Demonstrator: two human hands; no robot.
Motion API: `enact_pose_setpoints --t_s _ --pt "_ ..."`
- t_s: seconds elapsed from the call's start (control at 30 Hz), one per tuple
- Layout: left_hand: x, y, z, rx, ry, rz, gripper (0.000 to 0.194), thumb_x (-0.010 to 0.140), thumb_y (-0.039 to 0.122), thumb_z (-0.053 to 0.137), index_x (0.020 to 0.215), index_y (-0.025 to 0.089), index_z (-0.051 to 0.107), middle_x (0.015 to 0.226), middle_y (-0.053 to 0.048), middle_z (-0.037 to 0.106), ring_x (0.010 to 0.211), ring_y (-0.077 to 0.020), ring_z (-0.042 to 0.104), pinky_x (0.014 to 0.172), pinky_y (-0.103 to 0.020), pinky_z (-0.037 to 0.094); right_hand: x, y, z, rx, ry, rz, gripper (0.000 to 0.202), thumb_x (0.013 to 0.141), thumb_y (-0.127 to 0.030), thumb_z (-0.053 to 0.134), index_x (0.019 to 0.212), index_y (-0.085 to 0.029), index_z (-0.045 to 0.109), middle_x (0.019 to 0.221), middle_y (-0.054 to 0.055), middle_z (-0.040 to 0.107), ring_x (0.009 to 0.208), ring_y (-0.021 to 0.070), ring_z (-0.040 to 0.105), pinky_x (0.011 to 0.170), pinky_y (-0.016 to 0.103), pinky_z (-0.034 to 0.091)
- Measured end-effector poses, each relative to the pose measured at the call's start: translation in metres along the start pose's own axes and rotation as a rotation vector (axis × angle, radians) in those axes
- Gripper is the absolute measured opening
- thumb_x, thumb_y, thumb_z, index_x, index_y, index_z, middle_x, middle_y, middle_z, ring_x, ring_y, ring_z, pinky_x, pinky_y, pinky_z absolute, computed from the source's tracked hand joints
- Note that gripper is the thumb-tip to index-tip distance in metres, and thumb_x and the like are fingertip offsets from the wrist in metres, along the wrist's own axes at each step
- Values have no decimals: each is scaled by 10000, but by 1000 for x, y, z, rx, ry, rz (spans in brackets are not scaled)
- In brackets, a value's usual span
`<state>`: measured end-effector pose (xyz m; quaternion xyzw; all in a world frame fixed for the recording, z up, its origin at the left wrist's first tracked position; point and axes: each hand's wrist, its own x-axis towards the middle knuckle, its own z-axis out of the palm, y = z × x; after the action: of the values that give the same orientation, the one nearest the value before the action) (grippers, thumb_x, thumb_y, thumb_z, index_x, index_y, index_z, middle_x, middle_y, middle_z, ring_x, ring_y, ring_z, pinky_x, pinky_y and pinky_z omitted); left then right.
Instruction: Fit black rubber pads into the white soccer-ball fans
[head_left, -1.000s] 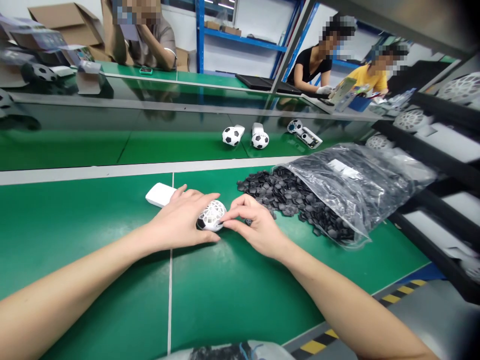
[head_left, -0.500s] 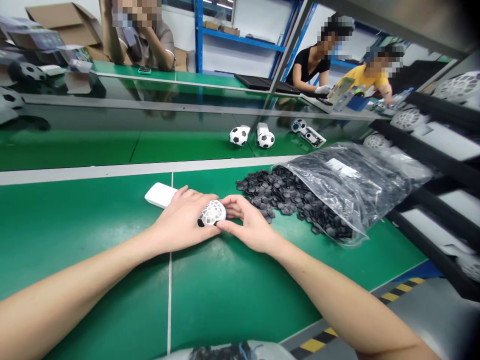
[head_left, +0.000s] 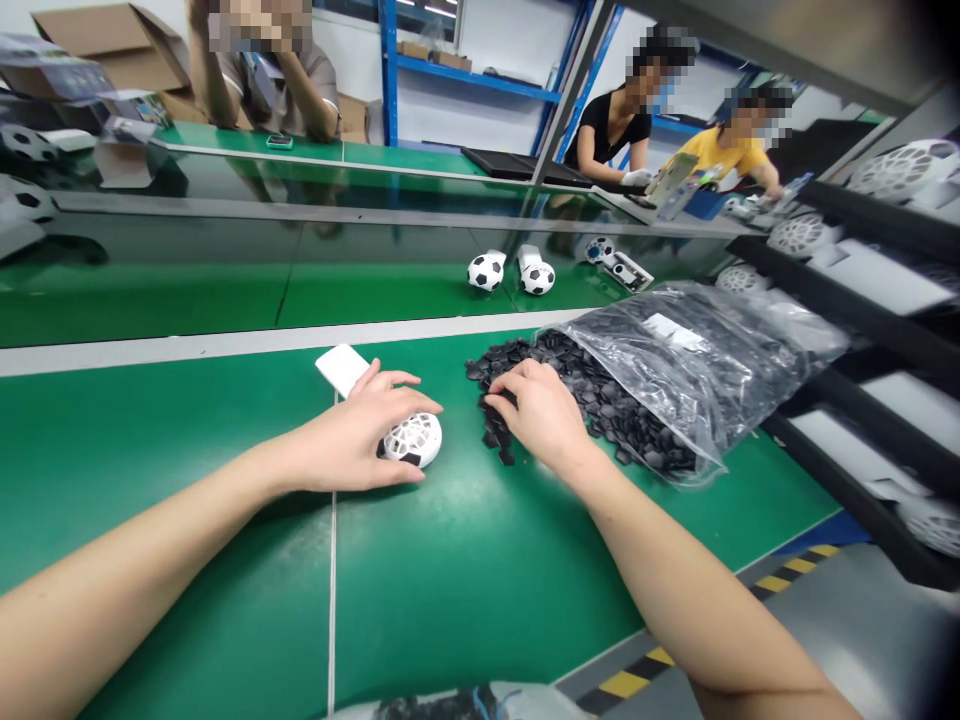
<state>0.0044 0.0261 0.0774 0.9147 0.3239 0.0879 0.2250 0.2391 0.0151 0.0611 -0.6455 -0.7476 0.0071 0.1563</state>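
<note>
"What are your hands doing?"

"My left hand (head_left: 352,430) is grasping the ball (head_left: 415,440) on the green table (head_left: 450,600), thumb lying along the near side, fingers curving over the far side. The ball is showing a white lattice, with black patches along its lower edge. A white handle (head_left: 343,368) is sticking out beyond my knuckles."

"And the right?"

"My right hand (head_left: 547,415) is reaching to the black pieces (head_left: 626,425), fingertips bunching together at their left edge. I can't tell whether they're gripping one."

"What's lying past that?"

"A clear bag (head_left: 750,340) is lying on its side, the pieces spreading from its mouth."

"And farther off?"

"Two patched balls (head_left: 486,271) are sitting beyond the white strip (head_left: 187,346), with an opened unit (head_left: 628,270) lying to their right. At the far left, a person (head_left: 292,85) is holding both forearms up."
</note>
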Motion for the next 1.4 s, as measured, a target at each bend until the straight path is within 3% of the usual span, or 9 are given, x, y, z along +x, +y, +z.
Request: enact_pose_setpoints --t_s 0.13,0.23,0.37,0.47,0.63,0.73,0.97,1.17,1.4 --pt "-2 5 8 -6 47 -168 562 713 432 616 1224 263 456 1386 -70 373 1330 -352 123 1040 -594 123 1 0 5 -43 -77 -5 166 805 -302 572 880 -203 683 920 90 591 873 244 487 721 349 419" --pt "-2 15 16 14 149 -309 532 737 493 567 1192 236 467 1342 -86 421 1330 -371 99 1020 -648 62 1 -1 7 -21 -75 -22 140 811 -267 564 857 -205 681 921 80 600 884 232 496 734 337 409" --pt "0 13 13 -59 77 -188 420 739 367 574 1128 238 480 1256 -60 508 1345 -323 114 1038 -631 -6 2 -2 5 -21 -53 -39 146 832 -247 523 820 -198 661 911 64 625 867 218 532 727 327 382" --pt "1 5 10 -153 26 -89 405 717 306 588 1107 252 491 1339 -48 432 1355 -290 113 1069 -561 126 0 -4 3 42 -18 -65 110 818 -196 508 785 -188 612 772 27 636 735 173 563 701 300 378" --pt "3 4 17 -235 148 -156 361 711 327 601 1048 228 520 1301 -49 468 1358 -240 139 1080 -465 223 -7 -13 1 389 22 -204 170 835 -133 437 865 -205 587 797 0 636 741 127 579 711 247 425" --pt "3 5 17 -247 131 -119 373 694 270 597 1055 226 513 1266 -43 502 1356 -228 160 1084 -449 225 -11 -19 2 539 10 -267 165 838 -161 476 934 -202 604 882 23 639 793 128 586 717 246 457" --pt "3 6 9 -200 100 -97 434 689 233 574 1115 208 491 1344 -73 428 1350 -237 181 1073 -423 256 -18 -30 4 535 95 -384 130 837 -237 537 877 -201 656 862 52 611 830 157 570 762 299 469" --pt "2 2 10 -204 82 -86 466 693 255 580 1142 201 469 1345 -80 422 1352 -253 167 1067 -431 261 -21 -37 5 695 -43 -397 119 832 -180 544 876 -219 648 847 4 668 804 126 606 763 255 471" --pt "2 1 9 -220 57 -56 544 675 321 634 1170 188 452 1332 -97 431 1355 -264 147 1070 -433 251 -22 -42 16 787 -37 -410 70 775 -143 612 788 -187 665 787 21 618 784 132 580 738 269 463"
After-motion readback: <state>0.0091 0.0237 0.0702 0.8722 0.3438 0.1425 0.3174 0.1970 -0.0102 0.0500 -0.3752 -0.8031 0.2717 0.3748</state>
